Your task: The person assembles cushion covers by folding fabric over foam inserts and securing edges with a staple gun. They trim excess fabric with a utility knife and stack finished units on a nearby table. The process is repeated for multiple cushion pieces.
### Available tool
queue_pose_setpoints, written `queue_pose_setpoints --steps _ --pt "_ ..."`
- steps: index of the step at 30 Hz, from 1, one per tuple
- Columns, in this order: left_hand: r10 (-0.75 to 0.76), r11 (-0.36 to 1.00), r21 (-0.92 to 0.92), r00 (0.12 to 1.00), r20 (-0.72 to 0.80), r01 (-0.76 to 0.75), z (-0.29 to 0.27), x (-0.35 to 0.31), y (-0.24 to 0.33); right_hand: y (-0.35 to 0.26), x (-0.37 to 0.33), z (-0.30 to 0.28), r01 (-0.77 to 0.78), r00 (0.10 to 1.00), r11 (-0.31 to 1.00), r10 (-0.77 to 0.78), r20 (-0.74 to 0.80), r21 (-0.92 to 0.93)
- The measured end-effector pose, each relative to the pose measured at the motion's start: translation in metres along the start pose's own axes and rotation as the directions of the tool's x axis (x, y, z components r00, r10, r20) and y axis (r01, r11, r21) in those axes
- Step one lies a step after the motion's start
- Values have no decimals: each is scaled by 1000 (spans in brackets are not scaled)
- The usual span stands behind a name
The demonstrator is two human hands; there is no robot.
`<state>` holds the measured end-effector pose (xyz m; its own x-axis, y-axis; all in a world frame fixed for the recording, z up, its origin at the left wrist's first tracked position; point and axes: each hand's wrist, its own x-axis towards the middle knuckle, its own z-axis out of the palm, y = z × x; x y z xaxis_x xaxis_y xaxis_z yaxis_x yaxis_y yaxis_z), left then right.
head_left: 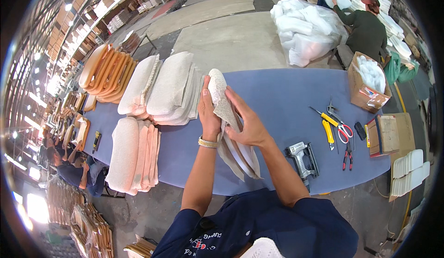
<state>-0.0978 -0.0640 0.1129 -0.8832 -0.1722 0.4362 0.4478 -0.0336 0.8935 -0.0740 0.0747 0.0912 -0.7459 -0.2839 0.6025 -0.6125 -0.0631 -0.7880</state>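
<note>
Between my two hands a long padded panel [217, 86] stands on edge above the blue-topped table [277, 96]. It looks like a chair-back pad in light, nubby upholstery fabric, and loose fabric flaps hang along its lower part. My left hand [210, 117] presses flat along its left side, a beaded bracelet at the wrist. On the other side my right hand [247, 123] grips the pad and fabric, with the thumb bent inward. The faces against my palms are hidden.
Fabric stacks [171, 87] and pinkish fabric pieces [134, 156] lie left, near tan frames [108, 73]. At right are a staple gun [301, 158], scissors [344, 130], pliers [348, 156], a yellow cutter [328, 133] and a box of white stuffing [370, 80]. A co-worker [365, 29] sits beyond.
</note>
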Motion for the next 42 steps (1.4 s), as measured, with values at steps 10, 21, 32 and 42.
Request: queue_pose_setpoints --steps 10,21,32,42 --pt "-57 981 191 988 143 29 -21 -63 -29 -1 4 4 -33 934 970 -56 -354 -240" --pt "58 721 693 997 -52 -6 -33 -130 -39 14 23 -7 -145 808 967 -7 -590 -210" --pt "-467 496 855 877 112 154 -75 -111 -91 141 -45 1 -513 778 805 289 -558 -298" --pt "-97 834 546 951 295 -84 15 -56 -133 143 -79 -26 -551 669 834 443 -597 1"
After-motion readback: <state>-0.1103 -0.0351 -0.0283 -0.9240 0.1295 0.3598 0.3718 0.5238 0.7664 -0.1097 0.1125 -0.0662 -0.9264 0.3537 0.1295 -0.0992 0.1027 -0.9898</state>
